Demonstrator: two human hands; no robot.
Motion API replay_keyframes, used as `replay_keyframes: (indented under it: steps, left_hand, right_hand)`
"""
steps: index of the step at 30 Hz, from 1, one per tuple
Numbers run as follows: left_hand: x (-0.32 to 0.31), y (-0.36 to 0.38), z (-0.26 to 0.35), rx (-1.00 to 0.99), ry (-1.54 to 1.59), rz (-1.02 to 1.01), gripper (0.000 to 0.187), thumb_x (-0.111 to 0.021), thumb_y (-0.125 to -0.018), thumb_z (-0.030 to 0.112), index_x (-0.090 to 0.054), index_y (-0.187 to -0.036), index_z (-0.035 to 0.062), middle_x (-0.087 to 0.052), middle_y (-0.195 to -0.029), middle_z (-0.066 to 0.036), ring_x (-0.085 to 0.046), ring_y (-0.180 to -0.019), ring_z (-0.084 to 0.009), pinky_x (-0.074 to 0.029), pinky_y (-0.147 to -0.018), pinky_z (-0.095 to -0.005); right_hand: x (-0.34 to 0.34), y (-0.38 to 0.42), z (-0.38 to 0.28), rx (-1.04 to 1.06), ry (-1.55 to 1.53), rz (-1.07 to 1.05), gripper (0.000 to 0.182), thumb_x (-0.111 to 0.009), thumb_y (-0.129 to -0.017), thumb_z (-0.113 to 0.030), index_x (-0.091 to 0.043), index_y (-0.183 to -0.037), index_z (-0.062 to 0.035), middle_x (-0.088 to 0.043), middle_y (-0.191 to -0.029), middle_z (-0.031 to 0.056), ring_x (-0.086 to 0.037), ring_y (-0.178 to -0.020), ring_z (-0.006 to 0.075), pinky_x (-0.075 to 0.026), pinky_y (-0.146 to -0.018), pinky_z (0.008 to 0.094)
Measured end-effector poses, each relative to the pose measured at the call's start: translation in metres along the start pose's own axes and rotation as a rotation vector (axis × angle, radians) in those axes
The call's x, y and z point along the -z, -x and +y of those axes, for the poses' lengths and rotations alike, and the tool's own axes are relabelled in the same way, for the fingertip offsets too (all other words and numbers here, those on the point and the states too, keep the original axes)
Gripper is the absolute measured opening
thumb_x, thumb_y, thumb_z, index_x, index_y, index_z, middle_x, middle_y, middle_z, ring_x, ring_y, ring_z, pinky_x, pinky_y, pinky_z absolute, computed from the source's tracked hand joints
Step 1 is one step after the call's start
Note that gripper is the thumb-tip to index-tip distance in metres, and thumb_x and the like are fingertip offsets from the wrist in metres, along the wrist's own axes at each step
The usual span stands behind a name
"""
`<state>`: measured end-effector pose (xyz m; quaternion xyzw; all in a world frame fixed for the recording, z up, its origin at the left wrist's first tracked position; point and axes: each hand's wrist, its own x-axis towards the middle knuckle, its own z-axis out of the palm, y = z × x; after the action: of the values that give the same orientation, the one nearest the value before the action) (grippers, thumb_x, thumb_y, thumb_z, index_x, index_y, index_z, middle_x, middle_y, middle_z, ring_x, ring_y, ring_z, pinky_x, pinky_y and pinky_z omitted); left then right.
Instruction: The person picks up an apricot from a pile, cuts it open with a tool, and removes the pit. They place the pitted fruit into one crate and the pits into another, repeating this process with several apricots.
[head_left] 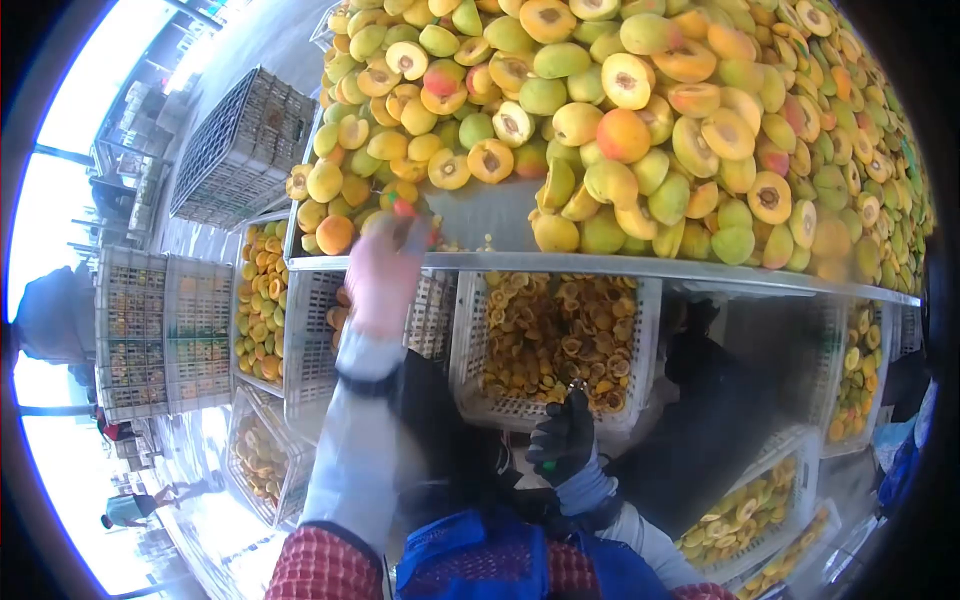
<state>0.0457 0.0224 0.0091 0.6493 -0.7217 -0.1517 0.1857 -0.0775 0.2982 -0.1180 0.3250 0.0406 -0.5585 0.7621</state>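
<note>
My left hand (382, 275), in a pale pinkish covering, reaches over the near edge of a metal table (485, 215). Its fingers are smeared by motion near small red and green bits, beside a whole orange fruit (334, 235). Whether they hold anything cannot be made out. My right hand (563, 440), in a dark grey glove, is closed round a small tool (577, 384) with a metal tip and a green handle. It is held above the near side of a white crate (640, 350) of brownish fruit scraps. Halved peach-like fruit (627, 80) lies heaped on the table.
Stacked crates (240, 150) stand at the left, with more fruit-filled crates (265, 455) on the floor. Another crate (745, 510) of halves is at lower right. A person (135, 507) is far off at lower left; a dark-capped person (55, 315) is nearer.
</note>
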Motion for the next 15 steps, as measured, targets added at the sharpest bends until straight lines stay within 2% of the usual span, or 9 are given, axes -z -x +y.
replay_keyframes:
  steps: [1,2,4,7,8,10,12,14,15]
  left_hand:
    - [-0.013,-0.028,0.018,-0.018,-0.102,0.030,0.044,-0.066,-0.080,0.036,-0.059,-0.113,0.0079,-0.064,-0.096,-0.016,-0.062,-0.092,-0.0277,-0.048,-0.079,-0.0369]
    - [-0.025,-0.050,0.034,-0.038,-0.205,0.056,0.050,-0.067,-0.078,0.037,-0.056,-0.120,0.0107,-0.062,-0.103,-0.018,-0.061,-0.098,-0.0297,-0.049,-0.082,-0.0389]
    - [-0.052,-0.075,0.054,0.020,-0.437,-0.095,0.059,-0.069,-0.075,0.037,-0.049,-0.127,0.0162,-0.057,-0.114,-0.021,-0.057,-0.107,-0.0337,-0.048,-0.088,-0.0411]
    - [-0.060,-0.080,0.058,-0.034,-0.421,-0.146,0.059,-0.071,-0.073,0.036,-0.051,-0.126,0.0178,-0.053,-0.120,-0.022,-0.056,-0.109,-0.0361,-0.048,-0.090,-0.0406]
    - [-0.062,-0.084,0.042,-0.108,-0.392,-0.183,0.056,-0.071,-0.073,0.034,-0.053,-0.123,0.0164,-0.049,-0.125,-0.022,-0.056,-0.107,-0.0359,-0.049,-0.089,-0.0405]
    - [-0.050,-0.061,0.029,-0.244,-0.214,-0.179,0.050,-0.072,-0.072,0.027,-0.057,-0.118,0.0153,-0.051,-0.120,-0.020,-0.056,-0.100,-0.0343,-0.049,-0.086,-0.0403]
    - [-0.020,-0.010,0.045,-0.357,-0.085,-0.159,0.049,-0.073,-0.068,0.017,-0.059,-0.116,0.0157,-0.052,-0.111,-0.016,-0.057,-0.092,-0.0331,-0.049,-0.084,-0.0405]
    - [-0.005,0.046,0.045,-0.432,0.043,-0.385,0.058,-0.075,-0.064,0.013,-0.058,-0.119,0.0151,-0.049,-0.109,-0.015,-0.054,-0.095,-0.0319,-0.048,-0.085,-0.0389]
    - [0.000,0.072,0.046,-0.466,0.110,-0.491,0.062,-0.076,-0.062,0.011,-0.057,-0.121,0.0148,-0.048,-0.108,-0.014,-0.053,-0.096,-0.0313,-0.048,-0.085,-0.0382]
  right_hand:
    - [-0.002,-0.002,-0.001,0.004,0.026,0.032,0.043,-0.049,-0.091,-0.053,-0.061,-0.082,-0.0133,-0.031,-0.053,-0.0096,-0.029,-0.043,0.0058,-0.025,-0.040,0.0229]
    - [0.003,-0.005,-0.003,-0.069,-0.034,-0.058,0.044,-0.048,-0.091,-0.054,-0.062,-0.085,-0.0124,-0.031,-0.053,-0.0091,-0.030,-0.043,0.0061,-0.027,-0.041,0.0235]
    - [0.024,-0.013,-0.009,-0.209,-0.160,-0.239,0.047,-0.047,-0.091,-0.055,-0.063,-0.091,-0.0107,-0.032,-0.052,-0.0080,-0.033,-0.044,0.0068,-0.031,-0.044,0.0248]
    - [0.036,-0.018,-0.015,-0.166,-0.027,-0.250,0.046,-0.047,-0.090,-0.056,-0.062,-0.093,-0.0124,-0.031,-0.053,-0.0083,-0.032,-0.043,0.0074,-0.028,-0.041,0.0244]
    - [0.032,-0.013,-0.014,-0.073,0.100,-0.073,0.046,-0.046,-0.090,-0.056,-0.062,-0.093,-0.0126,-0.031,-0.053,-0.0082,-0.032,-0.043,0.0076,-0.027,-0.041,0.0242]
    - [-0.007,-0.003,-0.008,0.096,0.361,0.286,0.047,-0.046,-0.090,-0.057,-0.060,-0.091,-0.0131,-0.031,-0.053,-0.0079,-0.032,-0.042,0.0081,-0.025,-0.039,0.0239]
    - [-0.018,0.002,-0.001,0.251,0.451,0.252,0.039,-0.050,-0.091,-0.048,-0.054,-0.098,-0.0097,-0.043,-0.059,-0.0026,-0.039,-0.043,0.0089,-0.031,-0.039,0.0230]
    - [-0.034,0.008,0.002,0.356,0.697,0.295,0.038,-0.053,-0.092,-0.042,-0.053,-0.107,-0.0071,-0.047,-0.062,-0.0011,-0.043,-0.046,0.0100,-0.034,-0.040,0.0240]
    - [-0.039,0.013,0.004,0.432,0.678,0.138,0.038,-0.057,-0.091,-0.029,-0.050,-0.118,-0.0045,-0.054,-0.072,0.0010,-0.050,-0.053,0.0110,-0.040,-0.043,0.0246]
